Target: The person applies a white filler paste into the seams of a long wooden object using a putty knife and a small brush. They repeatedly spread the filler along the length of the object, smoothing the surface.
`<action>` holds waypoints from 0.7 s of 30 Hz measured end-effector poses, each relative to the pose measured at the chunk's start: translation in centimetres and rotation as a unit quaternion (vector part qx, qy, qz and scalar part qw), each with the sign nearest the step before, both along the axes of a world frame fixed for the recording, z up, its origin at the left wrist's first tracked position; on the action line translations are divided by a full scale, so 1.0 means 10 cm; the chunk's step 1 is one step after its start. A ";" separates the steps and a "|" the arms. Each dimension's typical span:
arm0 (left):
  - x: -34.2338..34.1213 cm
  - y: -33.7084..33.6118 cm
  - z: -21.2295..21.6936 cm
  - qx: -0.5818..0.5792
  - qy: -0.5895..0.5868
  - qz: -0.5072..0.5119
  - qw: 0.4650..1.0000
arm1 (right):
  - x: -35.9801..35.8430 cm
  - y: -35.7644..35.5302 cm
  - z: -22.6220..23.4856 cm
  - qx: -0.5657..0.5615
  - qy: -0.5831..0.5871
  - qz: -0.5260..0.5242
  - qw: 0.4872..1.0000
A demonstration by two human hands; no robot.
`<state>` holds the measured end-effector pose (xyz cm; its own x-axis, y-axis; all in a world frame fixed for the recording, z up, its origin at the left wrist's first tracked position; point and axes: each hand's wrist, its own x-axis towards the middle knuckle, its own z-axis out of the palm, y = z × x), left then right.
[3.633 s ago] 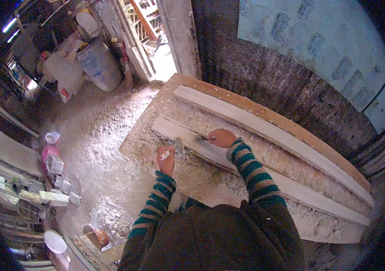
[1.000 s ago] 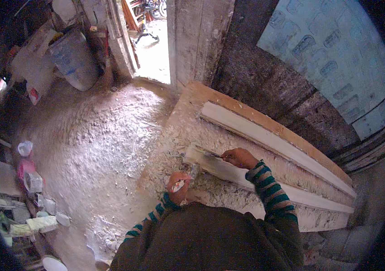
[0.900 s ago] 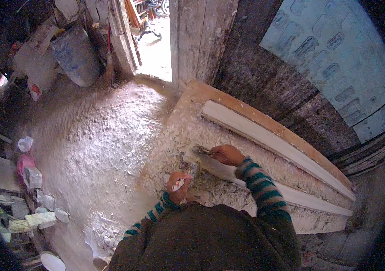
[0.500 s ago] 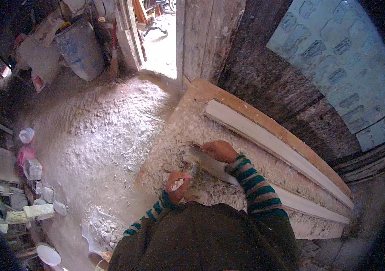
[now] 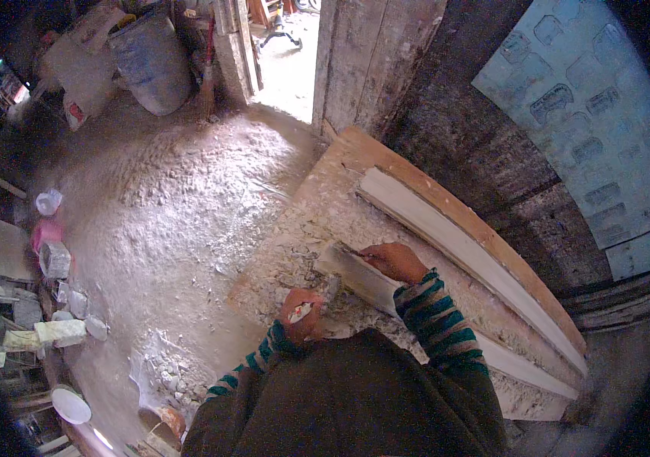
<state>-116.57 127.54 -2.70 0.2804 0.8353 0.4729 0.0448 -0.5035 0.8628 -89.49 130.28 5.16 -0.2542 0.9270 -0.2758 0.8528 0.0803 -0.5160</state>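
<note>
A pale, plaster-like strip (image 5: 359, 276) lies slantwise on a broad board (image 5: 294, 228) coated with white crumbs and residue. My right hand (image 5: 395, 261) is closed at the strip's upper edge near its far end. Something thin and dark shows by its fingertips, too small to name. My left hand (image 5: 300, 314) is curled just left of the strip, low over the crumbs. In its grip is a small white object (image 5: 300, 311) with red marks, mostly hidden by the fingers. Greyish wet-looking lumps (image 5: 331, 288) sit between that hand and the strip.
A second long pale strip (image 5: 462, 251) runs along the board's right side. Further off stand a blue barrel (image 5: 153, 65), a broom (image 5: 207, 84) and a bright doorway (image 5: 287, 68). White rubble (image 5: 169, 369), a white bowl (image 5: 71, 405) and blocks (image 5: 60, 333) lie at left.
The whole view has shifted a little. My right hand has slid slightly toward me along the strip. The left hand stays nearly in place, with more of the far strip end uncovered.
</note>
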 end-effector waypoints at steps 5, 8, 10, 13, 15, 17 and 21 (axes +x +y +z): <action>0.03 -0.05 0.03 -0.016 -0.031 0.030 0.999 | 0.16 -0.03 -0.04 0.009 -0.017 0.052 0.998; 0.00 -0.01 0.04 -0.021 0.024 0.014 0.999 | -0.06 0.05 -0.18 0.039 -0.015 0.041 0.998; -0.02 -0.03 0.06 -0.025 0.039 0.000 0.999 | -0.13 0.21 -0.18 0.042 -0.023 0.042 0.998; -0.03 0.00 0.04 -0.018 0.011 0.014 1.000 | -0.01 0.18 0.20 -0.070 -0.035 0.049 0.996; 0.09 -0.03 0.11 -0.017 -0.018 0.054 0.998 | 0.06 0.07 -0.02 -0.039 -0.008 0.037 0.999; -0.01 -0.03 -0.06 -0.006 0.107 0.022 0.994 | 0.04 -0.01 -0.16 0.005 -0.019 0.029 0.999; -0.04 -0.06 -0.14 -0.043 0.069 0.003 0.997 | 0.11 -0.04 -0.11 -0.032 0.014 -0.008 0.999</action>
